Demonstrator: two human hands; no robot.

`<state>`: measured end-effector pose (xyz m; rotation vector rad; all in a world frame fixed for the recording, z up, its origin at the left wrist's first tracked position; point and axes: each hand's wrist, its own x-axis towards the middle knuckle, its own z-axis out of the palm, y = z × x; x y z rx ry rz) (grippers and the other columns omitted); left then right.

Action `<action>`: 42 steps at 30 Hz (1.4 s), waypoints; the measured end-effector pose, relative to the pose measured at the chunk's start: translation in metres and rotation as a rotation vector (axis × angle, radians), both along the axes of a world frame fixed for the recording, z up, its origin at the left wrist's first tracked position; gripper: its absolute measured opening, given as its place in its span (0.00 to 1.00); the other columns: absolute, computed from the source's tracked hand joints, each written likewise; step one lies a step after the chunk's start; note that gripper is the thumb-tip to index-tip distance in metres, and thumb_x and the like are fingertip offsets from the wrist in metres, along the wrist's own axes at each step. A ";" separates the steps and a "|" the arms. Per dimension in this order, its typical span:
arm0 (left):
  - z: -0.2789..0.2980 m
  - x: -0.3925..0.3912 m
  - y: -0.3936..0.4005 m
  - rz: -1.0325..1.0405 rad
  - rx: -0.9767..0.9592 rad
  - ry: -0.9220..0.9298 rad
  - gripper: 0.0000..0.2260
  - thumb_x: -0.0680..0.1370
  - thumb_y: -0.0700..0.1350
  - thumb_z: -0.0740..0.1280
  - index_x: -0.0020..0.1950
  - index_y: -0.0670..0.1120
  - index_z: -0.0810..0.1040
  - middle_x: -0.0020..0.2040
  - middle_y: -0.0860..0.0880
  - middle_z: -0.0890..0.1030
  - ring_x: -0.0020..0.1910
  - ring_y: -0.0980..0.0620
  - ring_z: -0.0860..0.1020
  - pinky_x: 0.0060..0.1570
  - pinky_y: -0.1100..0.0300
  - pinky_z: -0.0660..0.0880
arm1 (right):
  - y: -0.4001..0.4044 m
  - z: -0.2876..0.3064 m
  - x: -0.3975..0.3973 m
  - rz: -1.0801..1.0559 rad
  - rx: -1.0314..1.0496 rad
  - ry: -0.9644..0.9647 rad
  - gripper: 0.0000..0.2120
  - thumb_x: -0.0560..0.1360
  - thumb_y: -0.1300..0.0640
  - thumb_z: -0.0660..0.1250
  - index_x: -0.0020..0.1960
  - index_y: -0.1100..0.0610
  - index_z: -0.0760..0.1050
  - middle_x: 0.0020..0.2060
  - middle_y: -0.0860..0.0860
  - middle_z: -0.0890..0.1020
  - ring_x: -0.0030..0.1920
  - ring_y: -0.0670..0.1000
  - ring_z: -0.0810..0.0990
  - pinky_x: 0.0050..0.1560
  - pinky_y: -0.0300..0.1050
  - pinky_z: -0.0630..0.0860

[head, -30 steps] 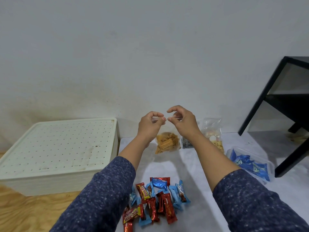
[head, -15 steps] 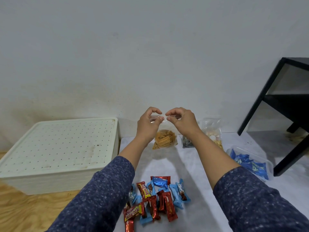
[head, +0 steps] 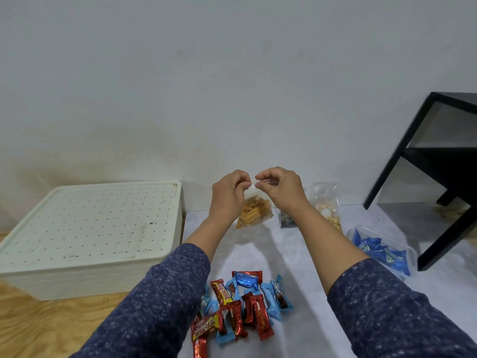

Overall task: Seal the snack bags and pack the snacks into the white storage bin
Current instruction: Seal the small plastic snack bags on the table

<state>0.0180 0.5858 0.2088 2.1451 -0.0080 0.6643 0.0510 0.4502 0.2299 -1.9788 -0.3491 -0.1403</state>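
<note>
Head view. Both hands are raised above the grey cloth [head: 304, 293], close to the wall. The left hand [head: 227, 193] and the right hand [head: 280, 188] each have fingers curled, thumb and forefinger pinching the top edge of one clear snack bag [head: 254, 213]; the fingertips of the two hands almost meet at the middle of that edge. The bag hangs below them, clear of the cloth, and holds orange-brown stick snacks. No label is visible on it.

The white storage bin [head: 90, 233] stands on the wooden floor [head: 38, 326] to the left, just beside the cloth, with a perforated lid closed on it.

Behind the right forearm a second clear bag [head: 325, 205] of pale round snacks stands against the wall; a small dark patterned packet [head: 287, 219] sits beside it, writing too small to tell.

In the near centre lies a heap of wrapped bars [head: 242, 306] in red, light blue and dark blue. Two red-and-yellow wrappers read "beng-beng"; the print on the others cannot be made out.

At the right, a clear plastic tub [head: 410, 250] holds blue sachets [head: 379, 251] with white lettering that is not readable. A black shelf frame [head: 402, 161] stands at the far right.

Both sleeves [head: 165, 301] are dark blue flecked knit, pushed up the forearms.
</note>
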 end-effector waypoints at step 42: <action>-0.145 0.110 -0.120 -0.058 -0.058 0.348 0.18 0.71 0.28 0.69 0.59 0.42 0.80 0.50 0.49 0.72 0.40 0.52 0.75 0.40 0.77 0.69 | -0.132 -0.136 0.114 -0.143 -0.270 0.305 0.16 0.70 0.67 0.68 0.54 0.53 0.80 0.32 0.40 0.70 0.37 0.47 0.72 0.41 0.37 0.69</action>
